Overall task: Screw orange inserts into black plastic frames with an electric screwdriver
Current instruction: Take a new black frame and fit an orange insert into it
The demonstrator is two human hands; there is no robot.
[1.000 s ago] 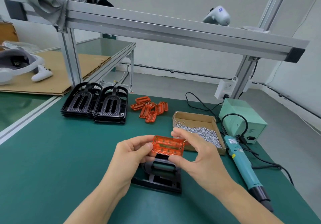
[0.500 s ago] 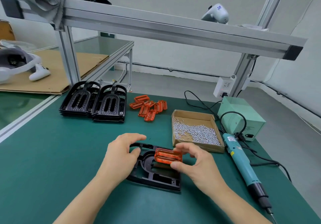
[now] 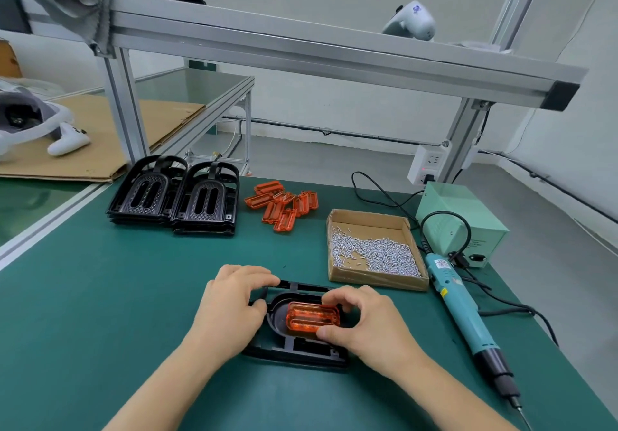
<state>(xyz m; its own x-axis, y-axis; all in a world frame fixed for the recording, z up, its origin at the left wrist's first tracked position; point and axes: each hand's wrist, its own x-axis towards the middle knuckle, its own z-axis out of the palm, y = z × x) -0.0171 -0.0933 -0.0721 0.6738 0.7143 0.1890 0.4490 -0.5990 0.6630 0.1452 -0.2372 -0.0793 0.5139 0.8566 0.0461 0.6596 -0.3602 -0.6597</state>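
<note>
A black plastic frame (image 3: 294, 352) lies flat on the green mat in front of me. An orange insert (image 3: 312, 318) sits in its oval recess. My right hand (image 3: 364, 323) pinches the insert between thumb and fingers. My left hand (image 3: 230, 303) grips the frame's left end, fingers curled over its far edge. The teal electric screwdriver (image 3: 465, 313) lies on the mat to the right, tip toward me, untouched.
Two stacks of black frames (image 3: 174, 196) stand at the back left, with a pile of orange inserts (image 3: 282, 205) beside them. A cardboard tray of screws (image 3: 374, 250) sits right of centre. A green power box (image 3: 461, 223) and cables occupy the back right.
The hands have come down from above the frame. The orange insert went from held in the air to seated in the frame's recess, and my left hand shifted onto the frame.
</note>
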